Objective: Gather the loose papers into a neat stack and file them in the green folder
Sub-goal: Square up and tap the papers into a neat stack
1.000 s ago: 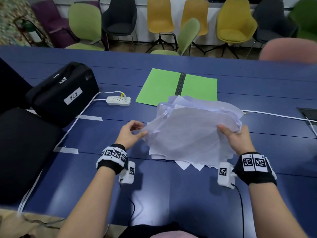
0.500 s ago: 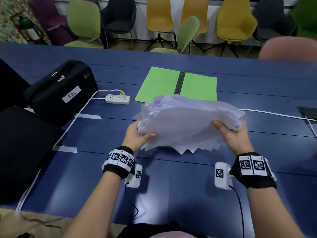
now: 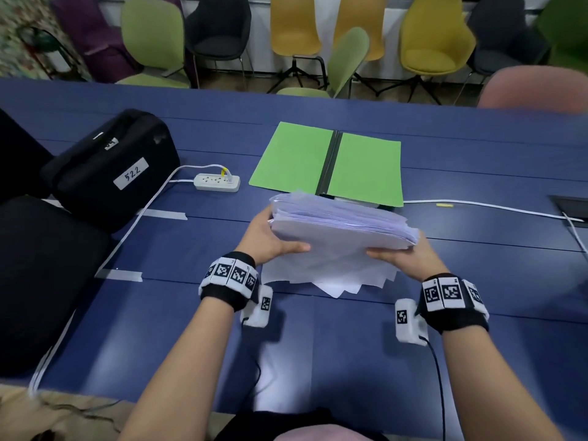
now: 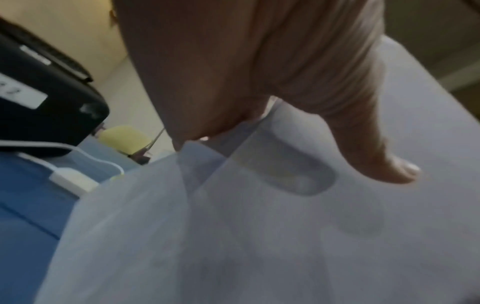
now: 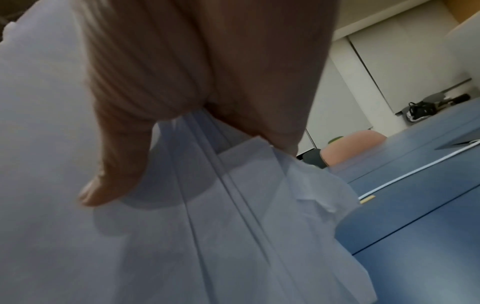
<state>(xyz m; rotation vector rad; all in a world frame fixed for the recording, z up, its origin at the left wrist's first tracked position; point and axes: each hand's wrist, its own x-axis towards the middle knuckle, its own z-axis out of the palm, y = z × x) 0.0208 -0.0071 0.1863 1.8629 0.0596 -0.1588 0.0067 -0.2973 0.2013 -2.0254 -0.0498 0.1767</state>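
A thick pile of white papers (image 3: pixel 340 237) stands tilted on its lower edge on the blue table (image 3: pixel 191 329), its bottom corners ragged and uneven. My left hand (image 3: pixel 270 240) grips the pile's left edge, thumb on the near face. My right hand (image 3: pixel 404 256) grips the right edge the same way. In the left wrist view my thumb (image 4: pixel 376 160) presses the papers (image 4: pixel 233 236). In the right wrist view my thumb (image 5: pixel 111 181) lies on the sheets (image 5: pixel 182 246). The green folder (image 3: pixel 327 162) lies open and flat just beyond the pile.
A black case (image 3: pixel 108 167) labelled 522 sits at the left, with a white power strip (image 3: pixel 217 182) and its cable beside it. A white cable (image 3: pixel 493 208) runs along the right. Chairs line the table's far side. A dark recessed panel (image 3: pixel 572 203) is at the right edge.
The loose spread of sheets has been drawn together between both hands into a thicker, tighter pile, raised up onto its lower edge. The left hand went from touching to gripping the edge.
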